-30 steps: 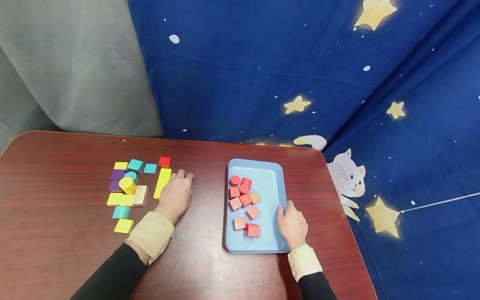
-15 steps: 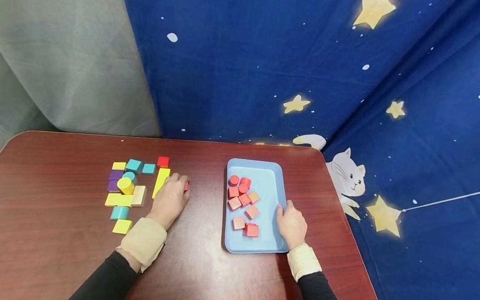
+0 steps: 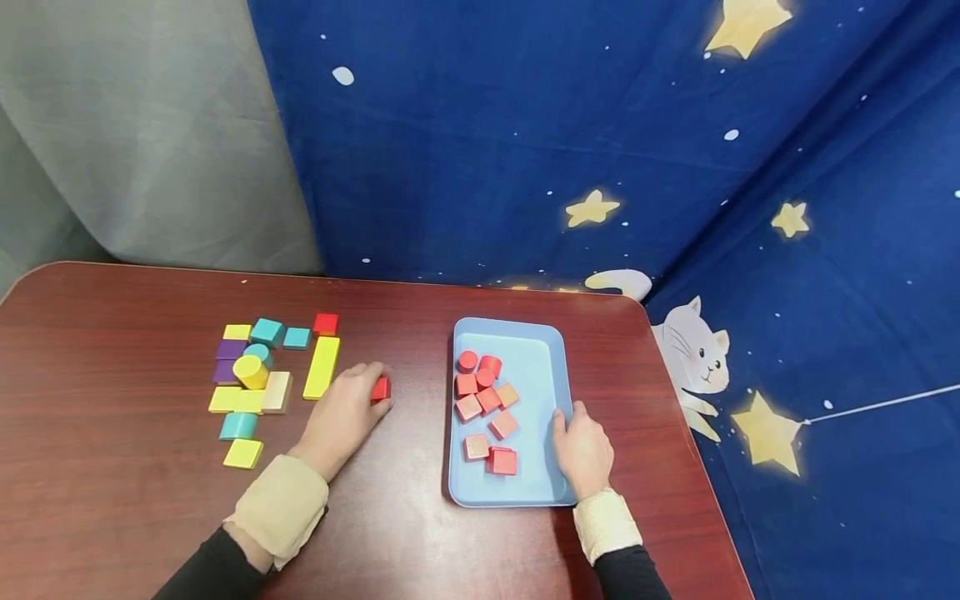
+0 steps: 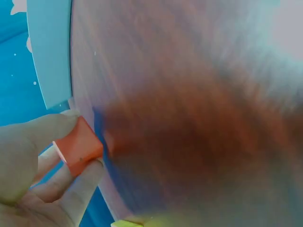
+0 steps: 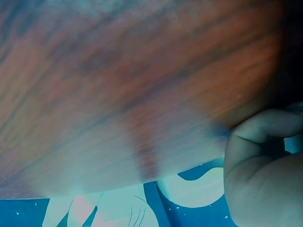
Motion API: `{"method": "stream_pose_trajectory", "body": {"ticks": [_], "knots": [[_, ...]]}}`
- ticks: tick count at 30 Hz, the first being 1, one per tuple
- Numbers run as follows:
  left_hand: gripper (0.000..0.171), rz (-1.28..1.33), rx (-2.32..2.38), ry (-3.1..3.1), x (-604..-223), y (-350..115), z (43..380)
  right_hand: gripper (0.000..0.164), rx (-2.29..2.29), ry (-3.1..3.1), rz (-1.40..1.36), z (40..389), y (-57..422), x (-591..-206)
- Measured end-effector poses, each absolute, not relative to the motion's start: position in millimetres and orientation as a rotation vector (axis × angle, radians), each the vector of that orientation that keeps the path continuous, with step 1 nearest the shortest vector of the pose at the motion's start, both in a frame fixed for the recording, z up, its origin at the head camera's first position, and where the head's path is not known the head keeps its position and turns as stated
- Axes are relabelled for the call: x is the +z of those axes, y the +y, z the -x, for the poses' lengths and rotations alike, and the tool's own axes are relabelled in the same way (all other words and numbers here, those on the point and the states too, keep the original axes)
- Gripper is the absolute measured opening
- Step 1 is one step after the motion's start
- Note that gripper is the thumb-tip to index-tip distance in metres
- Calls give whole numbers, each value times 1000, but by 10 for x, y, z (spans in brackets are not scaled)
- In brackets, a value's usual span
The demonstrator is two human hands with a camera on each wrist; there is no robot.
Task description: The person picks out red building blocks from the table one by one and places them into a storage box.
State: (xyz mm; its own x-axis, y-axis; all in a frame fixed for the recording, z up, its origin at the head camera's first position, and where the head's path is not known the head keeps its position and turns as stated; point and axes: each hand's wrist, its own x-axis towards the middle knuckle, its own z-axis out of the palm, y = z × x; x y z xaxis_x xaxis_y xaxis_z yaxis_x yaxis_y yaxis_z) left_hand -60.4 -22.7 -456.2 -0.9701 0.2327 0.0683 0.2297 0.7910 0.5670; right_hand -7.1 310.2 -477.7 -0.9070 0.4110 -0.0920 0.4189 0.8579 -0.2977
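Note:
My left hand (image 3: 347, 412) pinches a red block (image 4: 80, 145) between thumb and fingers, over the table to the right of a long yellow block (image 3: 322, 367). In the head view, part of that red block shows past the fingertips. The right hand (image 3: 585, 450) grips the right rim of a light blue tray (image 3: 558, 350), thumb on the inner side and fingers curled outside. Several red cubes (image 3: 502, 462) and cylinders (image 3: 467, 361) lie along the tray's left half. From the right wrist, the curled right hand (image 5: 265, 165) appears at the frame's edge, with the tray mostly hidden.
At the left is a group of blocks: purple (image 3: 231, 349), teal (image 3: 238, 426), a yellow cylinder (image 3: 251, 372) and a pale wooden one (image 3: 277, 392). One red block (image 3: 326, 324) lies behind the long yellow one. Curtains (image 3: 465, 150) hang behind the table's far edge.
My left hand has closed on the red block and drawn it slightly toward me, away from the long yellow block. The right hand and tray stay in place.

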Motion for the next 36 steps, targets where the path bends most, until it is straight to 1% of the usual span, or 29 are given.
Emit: {"method": "stream_pose_trajectory", "body": {"ticks": [3,6,12,24,36], "knots": [[38,-381,970,2963,-4571,-225,551,50,-488,3004,-670,80,3092,-4779],[34,-397,985,2962,-4574,-199,501,49,-484,3006,-672,83,3089,-4774],[30,-458,1036,2971,-4493,-56,362,49,-484,3009,-670,72,3097,-4766],[31,-571,1122,2872,-4275,264,73,50,-492,3003,-672,76,3088,-4764],[30,-727,1154,2813,-4263,416,-109,50,-486,3012,-673,74,3085,-4765]]}}
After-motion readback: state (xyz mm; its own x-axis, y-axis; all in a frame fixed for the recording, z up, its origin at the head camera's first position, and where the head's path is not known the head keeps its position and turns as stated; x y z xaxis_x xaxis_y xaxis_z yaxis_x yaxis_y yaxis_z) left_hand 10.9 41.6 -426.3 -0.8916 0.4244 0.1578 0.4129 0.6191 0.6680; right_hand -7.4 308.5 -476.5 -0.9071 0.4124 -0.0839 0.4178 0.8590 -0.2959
